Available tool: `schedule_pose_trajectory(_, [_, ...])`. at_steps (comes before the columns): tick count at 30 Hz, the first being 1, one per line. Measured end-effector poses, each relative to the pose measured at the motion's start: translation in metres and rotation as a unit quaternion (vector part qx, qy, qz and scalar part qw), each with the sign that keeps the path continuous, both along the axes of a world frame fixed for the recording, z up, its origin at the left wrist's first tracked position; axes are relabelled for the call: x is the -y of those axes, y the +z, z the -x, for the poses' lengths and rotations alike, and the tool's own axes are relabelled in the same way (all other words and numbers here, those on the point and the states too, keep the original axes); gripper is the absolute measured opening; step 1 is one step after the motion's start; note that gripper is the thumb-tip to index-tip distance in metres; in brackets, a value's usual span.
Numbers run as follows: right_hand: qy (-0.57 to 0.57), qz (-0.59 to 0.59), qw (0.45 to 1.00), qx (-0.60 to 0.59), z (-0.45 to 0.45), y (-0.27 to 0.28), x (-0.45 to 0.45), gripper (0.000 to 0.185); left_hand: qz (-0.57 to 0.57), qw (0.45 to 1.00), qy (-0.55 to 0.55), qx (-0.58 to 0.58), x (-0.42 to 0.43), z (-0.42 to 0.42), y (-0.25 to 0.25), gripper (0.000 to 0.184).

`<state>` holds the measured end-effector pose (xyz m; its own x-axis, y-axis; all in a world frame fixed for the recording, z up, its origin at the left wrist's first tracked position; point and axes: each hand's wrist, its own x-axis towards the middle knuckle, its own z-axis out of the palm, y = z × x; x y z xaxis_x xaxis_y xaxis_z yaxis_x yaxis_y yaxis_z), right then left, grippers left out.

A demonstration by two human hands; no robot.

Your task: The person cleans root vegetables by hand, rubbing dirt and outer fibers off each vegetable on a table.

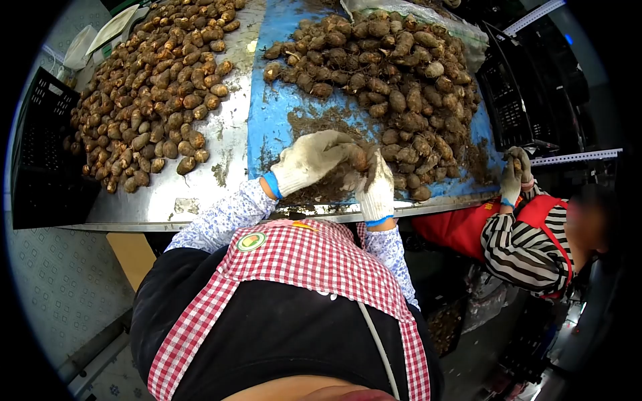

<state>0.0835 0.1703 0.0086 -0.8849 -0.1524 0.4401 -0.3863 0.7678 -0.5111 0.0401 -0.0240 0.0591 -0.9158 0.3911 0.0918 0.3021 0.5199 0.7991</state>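
My left hand, in a soiled white knit glove with a blue cuff, is closed around a small brown taro just above the near part of the table. My right hand, gloved the same way, meets it from the right with bent fingers closed against the same taro. Fingers and glove cover much of this taro. Just beyond my hands, loose soil and root fibres lie on a blue sheet. A heap of hairy, dirt-covered taros rises behind and to the right.
On the left, a large spread of cleaner taros covers the metal tabletop. Black crates stand at the left end and right end. A co-worker in striped sleeves is close on my right, gloved hands at the table edge.
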Motion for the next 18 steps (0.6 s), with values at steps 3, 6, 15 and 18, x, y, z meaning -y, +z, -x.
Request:
schedule_pose_trajectory(3, [-0.003, -0.114, 0.988, -0.107, -0.002, 0.003, -0.004, 0.051, -0.035, 0.989, 0.041, 0.135, 0.000, -0.002, 0.013, 0.026])
schedule_pose_trajectory(6, [0.055, 0.430, 0.887, 0.156, -0.003, 0.035, 0.017, 0.057, -0.208, 0.957, 0.056, 0.195, 0.008, 0.010, -0.002, 0.024])
schedule_pose_trajectory(15, [0.105, 0.595, 0.771, 0.200, -0.003, 0.031, 0.019, 0.062, -0.113, 0.981, 0.015, 0.156, 0.013, 0.008, 0.034, 0.031])
schedule_pose_trajectory(18, [0.066, 0.295, 0.950, 0.080, -0.002, 0.030, 0.021, 0.060, -0.134, 0.979, -0.027, 0.154, 0.006, 0.000, 0.028, 0.035])
